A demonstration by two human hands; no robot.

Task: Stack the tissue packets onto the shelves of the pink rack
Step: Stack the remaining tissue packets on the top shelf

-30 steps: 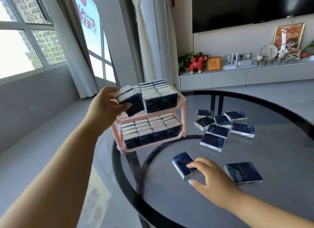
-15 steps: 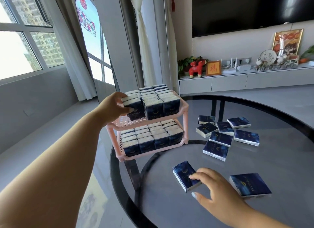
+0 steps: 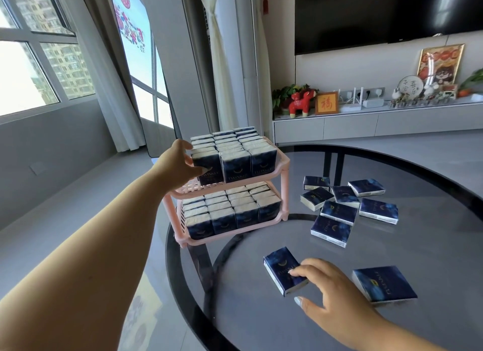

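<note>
Both hands are at work: the left hand [image 3: 180, 162] reaches out to the upper shelf of the pink plastic two-tier rack [image 3: 283, 167], thumb and fingers closed around the front-left dark blue tissue packet [image 3: 207, 166] that stands upright at the shelf's near corner, while the right hand [image 3: 329, 293] lies low over the round grey glass worktop [image 3: 418, 259] with its fingers loosely spread, fingertips [image 3: 294, 271] resting on the top face of a flat blue packet [image 3: 283, 269] and the thumb apart at its near side, not closed on it. The rack stands at the worktop's left edge. Its upper shelf holds three rows of upright packets packed side by side; its lower shelf [image 3: 235, 235] holds four rows, packed the same way. On the worktop to the right of the rack lies a loose cluster of seven flat packets [image 3: 339, 212], some overlapping, and one more single packet [image 3: 383, 285] lies just right of the right hand. Compared with a second ago, the packet in the left hand has gone from tilted and raised beside the rack to standing on the top shelf in line with its row; the right hand has stayed on the same flat packet, which has barely moved.
</note>
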